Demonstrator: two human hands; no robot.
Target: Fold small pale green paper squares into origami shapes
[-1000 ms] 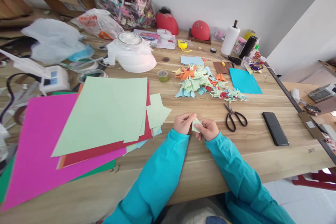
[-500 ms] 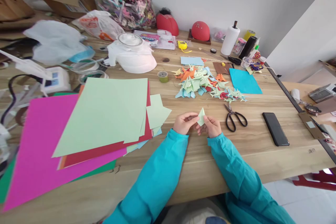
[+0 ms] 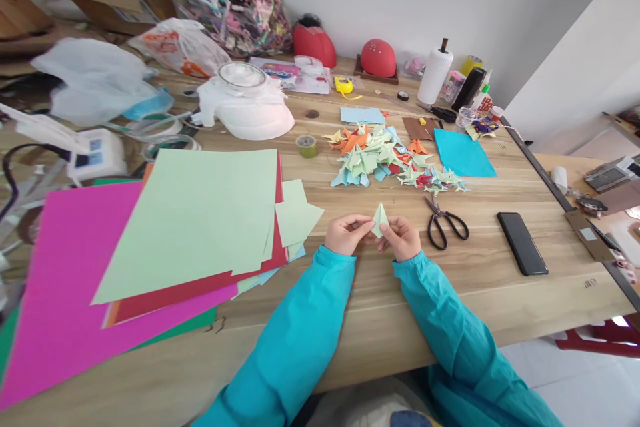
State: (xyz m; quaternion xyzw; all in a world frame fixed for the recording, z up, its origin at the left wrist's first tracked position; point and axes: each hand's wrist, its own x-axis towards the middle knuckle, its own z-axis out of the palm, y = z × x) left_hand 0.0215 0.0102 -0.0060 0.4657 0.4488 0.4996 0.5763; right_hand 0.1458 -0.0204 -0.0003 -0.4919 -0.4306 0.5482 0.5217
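Between my two hands is a small folded piece of pale green paper [image 3: 380, 219], kite-shaped with its point facing away from me and a crease down the middle. My left hand [image 3: 345, 233] pinches its left edge between thumb and fingers. On the lower right side, my right hand [image 3: 401, 237] grips it with the thumb on top; some of its fingers are hidden behind. Just right of my right hand lie black-handled scissors [image 3: 445, 223], blades slightly apart. Beyond my hands is a heap of folded paper cranes [image 3: 370, 153] in green, orange, blue and red.
At left lie large pale green sheets [image 3: 195, 207] over red and magenta paper [image 3: 65, 267], with small green squares [image 3: 297, 221] beside them. A phone [image 3: 523, 243] rests at right. Farther back are a roll of tape [image 3: 307, 145], blue-green paper [image 3: 465, 153] and a tape measure [image 3: 344, 85].
The right fingers have shifted lower on the folded paper, and more of its face shows. The whole view has moved slightly; objects on the table stay where they were.
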